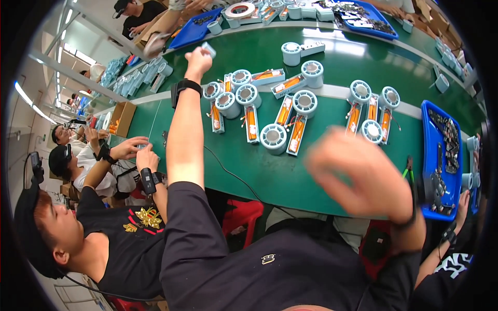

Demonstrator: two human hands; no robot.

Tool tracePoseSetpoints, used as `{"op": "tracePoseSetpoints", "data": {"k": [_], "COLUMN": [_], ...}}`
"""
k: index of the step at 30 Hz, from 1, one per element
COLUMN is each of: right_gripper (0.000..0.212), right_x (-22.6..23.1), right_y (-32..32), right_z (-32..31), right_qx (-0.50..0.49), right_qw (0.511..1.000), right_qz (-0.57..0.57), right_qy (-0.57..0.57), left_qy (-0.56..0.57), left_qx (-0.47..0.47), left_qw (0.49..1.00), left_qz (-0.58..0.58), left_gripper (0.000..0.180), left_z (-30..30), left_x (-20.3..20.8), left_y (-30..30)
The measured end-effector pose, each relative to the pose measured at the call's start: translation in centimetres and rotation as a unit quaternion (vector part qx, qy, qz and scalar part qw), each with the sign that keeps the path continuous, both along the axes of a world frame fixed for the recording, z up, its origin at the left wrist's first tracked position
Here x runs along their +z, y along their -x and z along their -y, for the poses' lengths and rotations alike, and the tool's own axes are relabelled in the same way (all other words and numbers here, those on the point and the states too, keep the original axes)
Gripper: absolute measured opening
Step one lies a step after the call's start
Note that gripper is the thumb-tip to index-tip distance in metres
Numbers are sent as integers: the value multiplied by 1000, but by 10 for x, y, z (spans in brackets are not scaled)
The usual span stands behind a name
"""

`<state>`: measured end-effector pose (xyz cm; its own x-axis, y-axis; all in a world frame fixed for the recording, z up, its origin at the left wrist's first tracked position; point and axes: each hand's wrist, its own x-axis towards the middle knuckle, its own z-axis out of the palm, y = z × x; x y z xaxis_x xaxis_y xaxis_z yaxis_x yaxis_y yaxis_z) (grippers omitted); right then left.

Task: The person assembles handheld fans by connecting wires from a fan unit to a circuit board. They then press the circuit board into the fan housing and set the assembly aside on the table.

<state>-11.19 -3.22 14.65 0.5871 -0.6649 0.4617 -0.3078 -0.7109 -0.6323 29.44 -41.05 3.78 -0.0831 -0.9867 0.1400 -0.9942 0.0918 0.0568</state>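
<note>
My left hand (198,63) reaches far over the green table, fingers closed around a small light-blue plastic part (209,50). Most of that part is hidden by the fingers. Closer to my body, my right hand (360,173) hovers over the near right of the table, smeared by motion, so its fingers cannot be read. Between the hands lie several light-blue fan housings, each with a round slotted head and an open handle showing orange wiring. One housing (273,137) lies near the middle, another (371,131) just beyond my right hand. A further housing (291,53) stands at the back.
A blue tray (426,150) of small dark parts lies at the right, beside green-handled pliers (409,168). Another blue tray (181,39) and a tape roll (239,10) are at the far side. A cable (228,168) crosses the near edge. A co-worker's hands (137,150) work at the left.
</note>
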Motion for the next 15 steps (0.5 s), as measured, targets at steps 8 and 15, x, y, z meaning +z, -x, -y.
{"op": "tracePoseSetpoints", "data": {"k": [8, 15], "right_gripper": [32, 39], "right_x": [-135, -177], "right_y": [-46, -37], "right_z": [288, 269], "right_qx": [-85, 29], "right_qw": [926, 973], "right_qz": [-367, -105], "right_qy": [25, -203], "left_qy": [286, 118], "left_qx": [-263, -370], "left_qw": [851, 806], "left_qz": [-354, -447], "left_gripper": [31, 38], "left_z": [-244, -410], "left_x": [71, 36], "left_y": [169, 171]}}
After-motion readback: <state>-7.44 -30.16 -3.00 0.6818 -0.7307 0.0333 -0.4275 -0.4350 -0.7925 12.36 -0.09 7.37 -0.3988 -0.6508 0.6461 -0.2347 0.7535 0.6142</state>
